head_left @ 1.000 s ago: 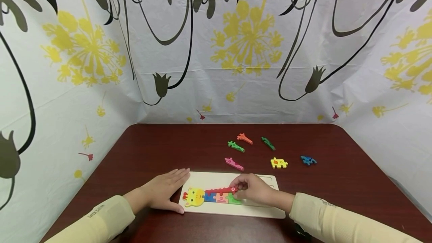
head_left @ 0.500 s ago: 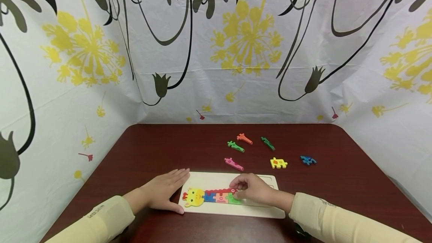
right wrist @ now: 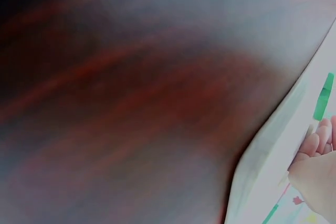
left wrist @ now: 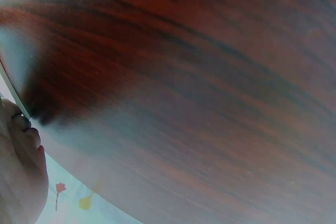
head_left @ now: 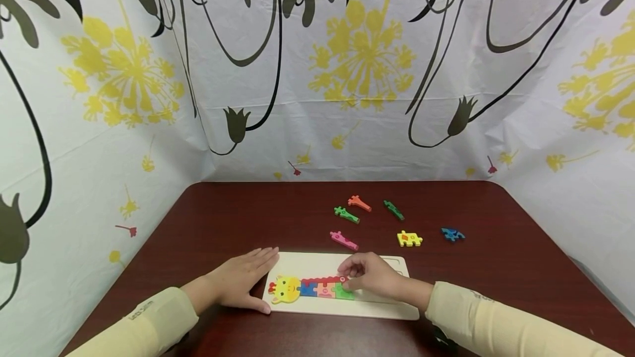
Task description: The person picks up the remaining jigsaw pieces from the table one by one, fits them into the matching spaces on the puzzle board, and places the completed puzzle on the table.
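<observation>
A pale wooden puzzle board [head_left: 307, 308] lies near the table's front edge. In it sit a yellow giraffe head [head_left: 285, 290], a blue piece [head_left: 308, 290], a pink piece [head_left: 326, 290] and a green piece [head_left: 343, 292]. Along their upper edge runs a red wavy strip piece [head_left: 319, 280]. My right hand [head_left: 374, 276] pinches the strip's right end between thumb and fingers, the thumb by the green piece. My left hand [head_left: 245, 280] rests with straight fingers at the board's left edge. The wrist views catch only part of the left hand [left wrist: 21, 166] and right hand [right wrist: 317, 169].
Loose pieces lie beyond the board on the dark red table [head_left: 258, 214]: pink [head_left: 344, 241], light green [head_left: 346, 214], orange [head_left: 359, 203], dark green [head_left: 394, 210], yellow [head_left: 409, 239] and blue [head_left: 453, 234]. A patterned cloth [head_left: 297, 87] surrounds the table.
The right fingers shift very slightly at the strip's right end, which looks a little lower on the board. The left hand and the loose pieces stay put.
</observation>
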### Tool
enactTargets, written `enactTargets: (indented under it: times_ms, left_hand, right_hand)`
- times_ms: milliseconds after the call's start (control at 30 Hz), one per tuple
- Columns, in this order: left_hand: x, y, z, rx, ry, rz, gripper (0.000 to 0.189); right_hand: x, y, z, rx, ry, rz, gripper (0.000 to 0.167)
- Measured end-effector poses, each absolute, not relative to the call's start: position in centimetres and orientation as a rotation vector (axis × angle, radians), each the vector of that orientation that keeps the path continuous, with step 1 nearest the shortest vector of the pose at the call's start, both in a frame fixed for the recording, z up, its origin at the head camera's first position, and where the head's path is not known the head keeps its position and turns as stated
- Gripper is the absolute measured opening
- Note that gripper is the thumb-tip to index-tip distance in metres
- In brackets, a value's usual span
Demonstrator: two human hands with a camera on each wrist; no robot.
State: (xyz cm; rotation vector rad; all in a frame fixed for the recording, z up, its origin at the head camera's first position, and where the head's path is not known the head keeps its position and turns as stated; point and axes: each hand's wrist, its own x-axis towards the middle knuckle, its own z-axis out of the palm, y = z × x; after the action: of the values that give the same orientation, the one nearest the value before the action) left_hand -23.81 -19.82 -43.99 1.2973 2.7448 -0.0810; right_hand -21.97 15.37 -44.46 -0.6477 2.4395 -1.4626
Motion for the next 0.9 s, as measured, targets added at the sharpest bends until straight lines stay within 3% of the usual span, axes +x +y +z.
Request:
enactTargets:
  times_ms: [900]
  left_hand:
    - [-23.9,-19.9,-44.1,1.341,2.752,-0.049,0.109]
  right_hand:
    - [-22.5,16.8,-42.4,-0.575,2.548,-1.499,0.025]
